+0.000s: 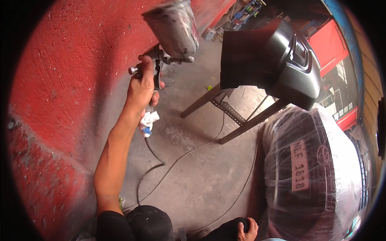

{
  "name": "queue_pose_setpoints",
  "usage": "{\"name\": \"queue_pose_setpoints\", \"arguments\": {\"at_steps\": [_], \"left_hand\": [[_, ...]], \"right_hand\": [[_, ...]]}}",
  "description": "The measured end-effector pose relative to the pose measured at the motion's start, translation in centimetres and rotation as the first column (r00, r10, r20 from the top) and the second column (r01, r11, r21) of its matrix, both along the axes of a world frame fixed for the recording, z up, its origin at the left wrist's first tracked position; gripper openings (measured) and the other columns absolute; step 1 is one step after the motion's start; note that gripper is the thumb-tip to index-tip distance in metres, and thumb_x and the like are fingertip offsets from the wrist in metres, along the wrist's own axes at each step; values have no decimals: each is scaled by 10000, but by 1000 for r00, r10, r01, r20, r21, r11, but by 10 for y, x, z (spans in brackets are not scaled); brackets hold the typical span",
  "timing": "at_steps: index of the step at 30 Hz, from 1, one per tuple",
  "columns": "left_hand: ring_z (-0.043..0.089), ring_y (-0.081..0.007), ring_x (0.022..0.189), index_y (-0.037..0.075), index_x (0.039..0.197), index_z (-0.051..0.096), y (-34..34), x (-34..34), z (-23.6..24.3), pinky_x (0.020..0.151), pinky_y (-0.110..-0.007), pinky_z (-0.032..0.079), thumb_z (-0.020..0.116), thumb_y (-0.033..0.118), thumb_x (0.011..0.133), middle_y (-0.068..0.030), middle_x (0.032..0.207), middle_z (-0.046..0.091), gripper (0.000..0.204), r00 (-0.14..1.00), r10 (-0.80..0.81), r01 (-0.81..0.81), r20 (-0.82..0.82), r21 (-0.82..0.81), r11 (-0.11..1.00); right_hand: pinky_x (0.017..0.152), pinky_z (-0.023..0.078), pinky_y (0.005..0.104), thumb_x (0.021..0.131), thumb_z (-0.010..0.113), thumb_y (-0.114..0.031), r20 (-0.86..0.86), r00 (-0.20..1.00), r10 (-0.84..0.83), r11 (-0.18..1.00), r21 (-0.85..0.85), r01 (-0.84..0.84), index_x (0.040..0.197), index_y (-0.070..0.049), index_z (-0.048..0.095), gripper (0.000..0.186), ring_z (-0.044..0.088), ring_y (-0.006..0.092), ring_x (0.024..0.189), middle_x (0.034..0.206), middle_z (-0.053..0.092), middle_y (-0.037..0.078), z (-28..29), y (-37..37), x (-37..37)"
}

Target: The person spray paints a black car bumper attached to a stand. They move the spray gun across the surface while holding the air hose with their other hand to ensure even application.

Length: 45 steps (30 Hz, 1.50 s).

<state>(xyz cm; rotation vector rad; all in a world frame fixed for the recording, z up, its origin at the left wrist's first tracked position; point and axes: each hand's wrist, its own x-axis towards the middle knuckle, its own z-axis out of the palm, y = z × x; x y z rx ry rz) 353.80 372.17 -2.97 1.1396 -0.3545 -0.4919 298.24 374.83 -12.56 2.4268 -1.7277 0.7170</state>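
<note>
My left hand (143,82), its arm stretched forward, is closed around the handle of a spray gun (158,66). On the gun sits a paint-smeared grey cup (177,30), tilted and partly cut off by the view's upper edge. Below my fingers, a white and blue wrapping (148,122) surrounds the gun's lower end, where a dark hose (149,146) hangs down. To the right of the gun, and apart from it, a dark grey car bumper (257,60) rests on a metal stand (241,129). My right hand (248,230) lies on my dark-clothed knee, holding nothing, fingers apart from the thumb.
A rough red wall (60,80) rises close on my left. At right stands a car (309,172) under clear plastic sheeting. Thin hoses or cables (193,150) curve across the concrete floor (201,176). Cluttered shelves (246,14) stand at the back.
</note>
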Motion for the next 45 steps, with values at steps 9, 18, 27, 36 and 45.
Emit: {"name": "queue_pose_setpoints", "arguments": {"at_steps": [9,18,27,36,45], "left_hand": [[446,-101,399,80,1067,557,-19,10,51,354,-254,321,366,822,828,-80,773,595,803,976,-42,28,214,70,997],[419,-67,424,93,1239,515,22,-26,121,383,-178,324,297,789,865,-138,982,646,820,874,-315,431,371,-290,855],[429,-108,415,92,1049,568,5,-9,84,387,-258,341,395,785,855,-60,760,588,740,903,219,-291,370,152,945],[528,-108,479,73,1098,533,28,-49,88,336,-215,363,324,787,856,-60,896,603,782,884,-405,436,233,-99,895],[507,-112,461,46,1066,564,21,-77,90,345,-226,335,307,789,863,-86,815,602,812,863,-407,438,298,-43,898]], "right_hand": [[991,457,461,854,716,-344,-1,998,-59,994,93,59,1224,-93,600,462,549,385,1154,1276,543,206,8,4,-8],[994,403,452,862,663,-384,38,999,-6,988,153,0,1143,-33,616,453,516,357,1158,1210,579,173,21,6,-5],[975,404,456,840,676,-410,101,995,16,996,81,-24,1117,-37,624,468,527,352,1131,1173,593,161,22,10,-7],[987,395,459,836,676,-410,145,990,0,993,120,-18,1130,-36,619,479,522,354,1141,1191,587,165,23,9,-19],[986,396,457,831,681,-426,176,984,4,990,136,-28,1135,-34,615,500,521,353,1144,1202,579,165,16,11,-22]]}}
